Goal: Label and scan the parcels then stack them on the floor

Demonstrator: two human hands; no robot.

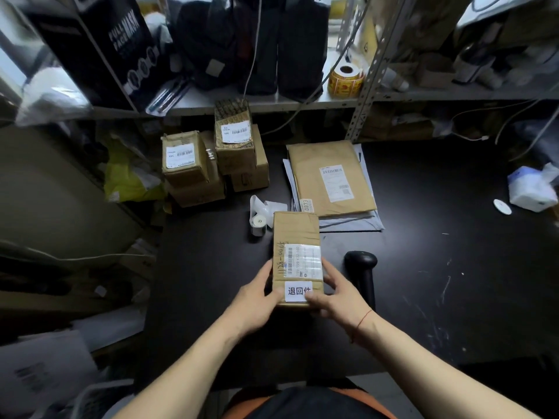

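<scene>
Parcel [296, 258]: brown cardboard box, flat on dark table [423, 252], near centre. Bears barcode label [304, 261] under clear tape, plus white sticker [298, 291] at near end. Near end held from both sides: left hand [257, 300] clasping left edge, thumb on top; right hand [335, 294] clasping right corner, thumb on sticker.
Status, as judged: labelling done or at pressing-down stage; no sign of scanning yet.
Scanner [361, 267]: resting on table just right of parcel, untouched.
Label roll [257, 222]: just beyond parcel's far left corner.
Envelopes [331, 176]: flat pile, far right of parcel, top one labelled; probably awaiting handling.
Boxes [211, 158]: labelled stack, far left; likely finished, support beneath unclear.
Remaining, as judged: scan and stacking of this parcel, then envelopes.
</scene>
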